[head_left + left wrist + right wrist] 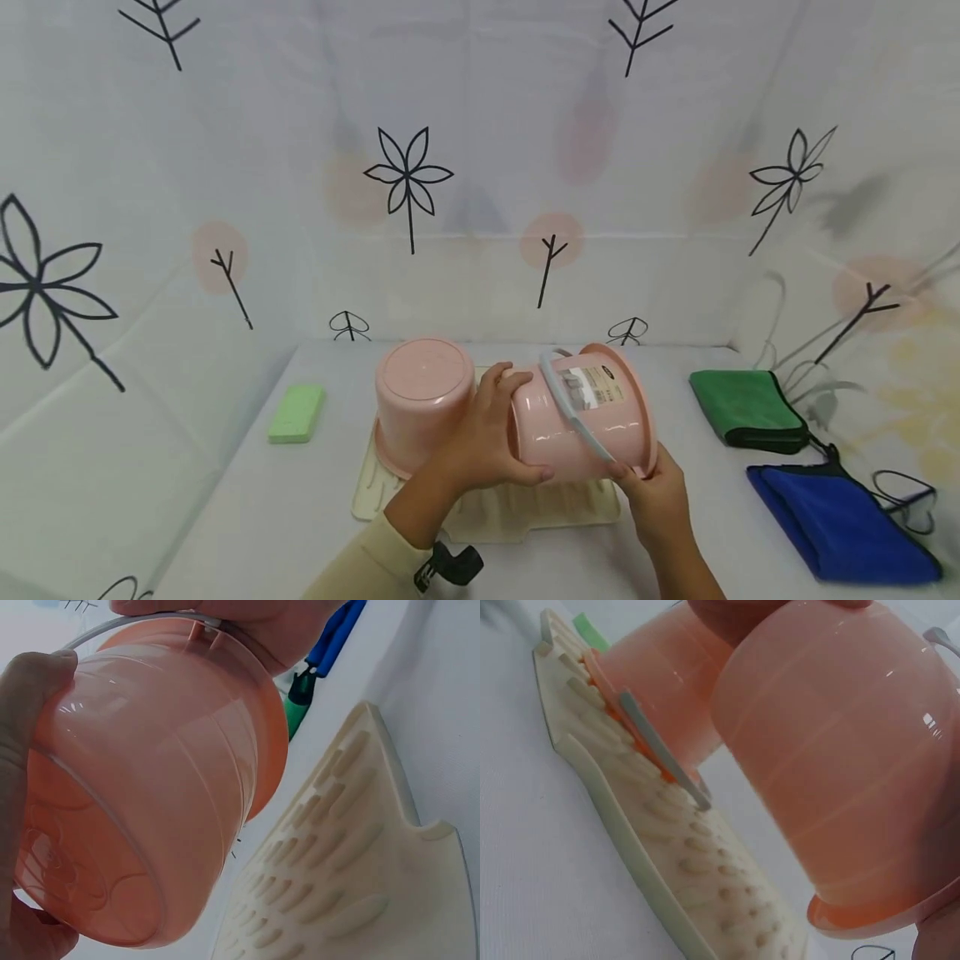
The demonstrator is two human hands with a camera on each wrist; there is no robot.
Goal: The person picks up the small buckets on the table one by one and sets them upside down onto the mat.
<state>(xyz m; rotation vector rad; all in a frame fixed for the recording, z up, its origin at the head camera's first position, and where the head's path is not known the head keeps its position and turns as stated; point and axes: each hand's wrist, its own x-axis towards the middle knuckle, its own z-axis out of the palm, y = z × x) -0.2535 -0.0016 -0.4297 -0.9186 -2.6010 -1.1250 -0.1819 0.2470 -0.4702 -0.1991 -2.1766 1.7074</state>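
A pink bucket (pixel 540 433) with a grey handle and a label lies tilted on its side between both hands, above a cream drying tray (pixel 495 517). My left hand (pixel 480 442) grips its base end, thumb and fingers spread round it. At the rim end, my right hand (pixel 656 496) holds the bucket, with the thumb near the handle. A second pink bucket (pixel 423 375) stands upside down on the tray's left part, just beside my left hand. In the left wrist view the held bucket's base (pixel 82 877) faces the camera.
A light green sponge (pixel 297 414) lies at the table's left. On the right are a folded green cloth (pixel 742 404) and a folded blue cloth (pixel 840 525). A white patterned sheet (pixel 480 167) hangs behind and at the sides.
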